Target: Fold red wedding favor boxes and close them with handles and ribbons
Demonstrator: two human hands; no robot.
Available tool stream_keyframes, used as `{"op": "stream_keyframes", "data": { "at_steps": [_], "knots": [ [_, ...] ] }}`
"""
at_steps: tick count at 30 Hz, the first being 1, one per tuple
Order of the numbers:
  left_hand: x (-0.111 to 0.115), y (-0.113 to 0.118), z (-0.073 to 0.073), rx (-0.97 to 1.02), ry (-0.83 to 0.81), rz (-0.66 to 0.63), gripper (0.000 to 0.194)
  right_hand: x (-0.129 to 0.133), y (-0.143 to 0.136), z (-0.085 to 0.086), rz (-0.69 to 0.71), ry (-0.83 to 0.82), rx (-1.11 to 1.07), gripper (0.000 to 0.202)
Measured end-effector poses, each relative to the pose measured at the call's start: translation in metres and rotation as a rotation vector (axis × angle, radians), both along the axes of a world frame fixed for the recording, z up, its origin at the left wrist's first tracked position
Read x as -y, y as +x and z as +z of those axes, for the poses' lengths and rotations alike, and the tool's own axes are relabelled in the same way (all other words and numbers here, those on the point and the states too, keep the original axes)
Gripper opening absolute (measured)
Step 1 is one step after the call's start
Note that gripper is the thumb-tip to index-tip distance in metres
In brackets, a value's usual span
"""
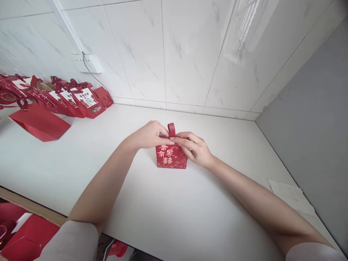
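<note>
One left hand [154,135], one right hand [195,148], nearly closed, pinch the red gift box [176,158] on top. I'd press evenly.

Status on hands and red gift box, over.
Left hand, right hand gripping top of red gift box. Box upright, handle loop up. Other gift boxes apart, to left.

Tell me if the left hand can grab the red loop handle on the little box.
Probably yes: the left hand is at the top of the red gift box, right beside the red loop handle, whose top is uncovered.
</note>
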State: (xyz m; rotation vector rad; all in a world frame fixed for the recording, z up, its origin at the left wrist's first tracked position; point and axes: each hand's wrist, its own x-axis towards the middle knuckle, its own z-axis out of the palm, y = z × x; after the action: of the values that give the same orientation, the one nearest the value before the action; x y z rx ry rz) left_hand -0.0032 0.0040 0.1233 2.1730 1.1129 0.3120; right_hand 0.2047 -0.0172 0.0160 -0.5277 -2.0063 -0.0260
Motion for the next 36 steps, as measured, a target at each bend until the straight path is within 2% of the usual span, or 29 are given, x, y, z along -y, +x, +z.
{"op": "stream_keyframes", "data": {
  "at_steps": [10, 16, 21, 24, 28, 36],
  "knots": [
    [-0.002, 0.0, -0.001, -0.037, 0.02, -0.021, 0.039, 0.005, -0.005, 0.002, -0.026, -0.066, -0.045, 0.029],
    [-0.003, 0.0, -0.001, -0.041, 0.012, -0.047, 0.038, 0.006, -0.004, 0.005, -0.078, -0.045, -0.02, 0.024],
    [0.004, -0.002, 0.009, -0.078, 0.015, -0.064, 0.024, 0.004, -0.004, 0.0, -0.076, 0.03, -0.023, 0.026],
    [0.01, -0.002, 0.014, 0.01, -0.01, -0.019, 0.026, 0.002, -0.004, -0.004, -0.081, 0.065, -0.038, 0.03],
    [0.012, 0.0, 0.015, 0.111, 0.008, 0.042, 0.028, 0.002, -0.004, -0.007, -0.098, 0.137, -0.058, 0.032],
    [0.009, -0.004, 0.015, 0.07, 0.022, -0.01, 0.025, 0.001, -0.002, -0.009, -0.136, 0.22, -0.089, 0.041]
  ]
}}
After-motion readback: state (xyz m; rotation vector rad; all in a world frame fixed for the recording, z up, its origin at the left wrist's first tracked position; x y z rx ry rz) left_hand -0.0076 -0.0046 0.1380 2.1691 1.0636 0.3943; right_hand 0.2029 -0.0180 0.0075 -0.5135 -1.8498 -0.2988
